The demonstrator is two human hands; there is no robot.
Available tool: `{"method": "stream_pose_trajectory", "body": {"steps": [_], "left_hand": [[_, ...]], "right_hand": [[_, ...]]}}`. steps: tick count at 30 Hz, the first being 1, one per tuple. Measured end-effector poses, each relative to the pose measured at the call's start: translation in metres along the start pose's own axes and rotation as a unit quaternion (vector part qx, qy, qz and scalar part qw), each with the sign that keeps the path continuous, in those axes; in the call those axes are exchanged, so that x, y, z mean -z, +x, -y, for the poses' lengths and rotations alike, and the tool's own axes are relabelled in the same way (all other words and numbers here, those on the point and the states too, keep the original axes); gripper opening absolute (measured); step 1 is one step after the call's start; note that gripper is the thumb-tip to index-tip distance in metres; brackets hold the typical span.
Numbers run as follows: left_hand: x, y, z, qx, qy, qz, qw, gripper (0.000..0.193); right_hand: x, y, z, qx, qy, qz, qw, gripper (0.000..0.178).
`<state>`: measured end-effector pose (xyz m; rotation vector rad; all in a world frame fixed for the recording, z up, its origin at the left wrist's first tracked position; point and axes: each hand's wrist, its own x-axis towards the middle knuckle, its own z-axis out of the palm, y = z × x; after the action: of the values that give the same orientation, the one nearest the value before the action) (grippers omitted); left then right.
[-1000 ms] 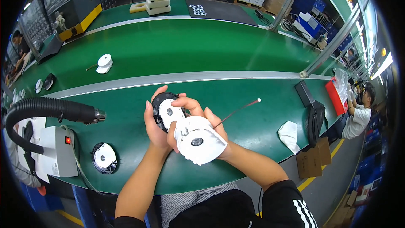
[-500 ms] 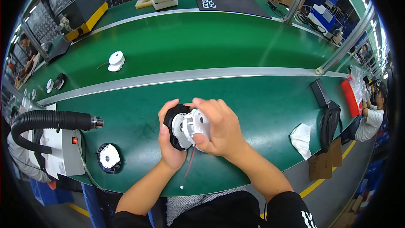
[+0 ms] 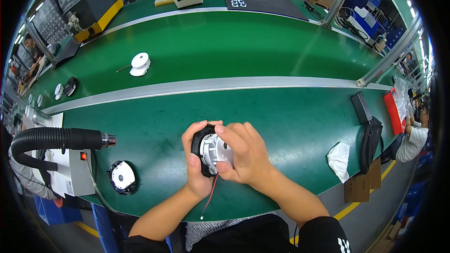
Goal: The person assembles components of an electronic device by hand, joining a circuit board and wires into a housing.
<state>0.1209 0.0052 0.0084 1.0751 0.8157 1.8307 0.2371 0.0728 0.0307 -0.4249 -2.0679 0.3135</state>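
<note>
In front of me, my left hand (image 3: 198, 159) grips a black round housing (image 3: 198, 149) from its left side. My right hand (image 3: 248, 152) clasps a white round plastic part (image 3: 215, 151), fingers over the top and thumb below. The two pieces are pressed face to face, tilted sideways; how far one sits inside the other is hidden by my fingers. A thin red wire (image 3: 210, 198) with a small white plug hangs below them. Left of my hands, a similar black-and-white round unit (image 3: 123, 177) lies on the green bench.
A hot-air blower with a black flexible hose (image 3: 61, 139) stands at left. A metal rail (image 3: 211, 84) separates the bench from a green conveyor belt carrying a white round unit (image 3: 140, 64). At right are a white cloth (image 3: 338, 161), a black pouch (image 3: 370, 143) and a red bin (image 3: 393, 112).
The white part has closed up against the black housing, and the gap between them has narrowed. Both hands are slightly lower. The white unit on the belt has shifted right.
</note>
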Motion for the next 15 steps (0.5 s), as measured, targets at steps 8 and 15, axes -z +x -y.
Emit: {"method": "stream_pose_trajectory", "body": {"steps": [8,15], "left_hand": [[0.0004,-0.0036,0.0043,-0.009,0.012,0.011,1.0,0.065],[-0.0022,-0.005,0.0029,-0.017,0.011,0.005,1.0,0.064]], "right_hand": [[0.0016,-0.0007,0.0009,-0.001,-0.006,0.003,1.0,0.058],[0.0026,0.0003,0.0032,0.011,-0.007,-0.019,1.0,0.059]]}}
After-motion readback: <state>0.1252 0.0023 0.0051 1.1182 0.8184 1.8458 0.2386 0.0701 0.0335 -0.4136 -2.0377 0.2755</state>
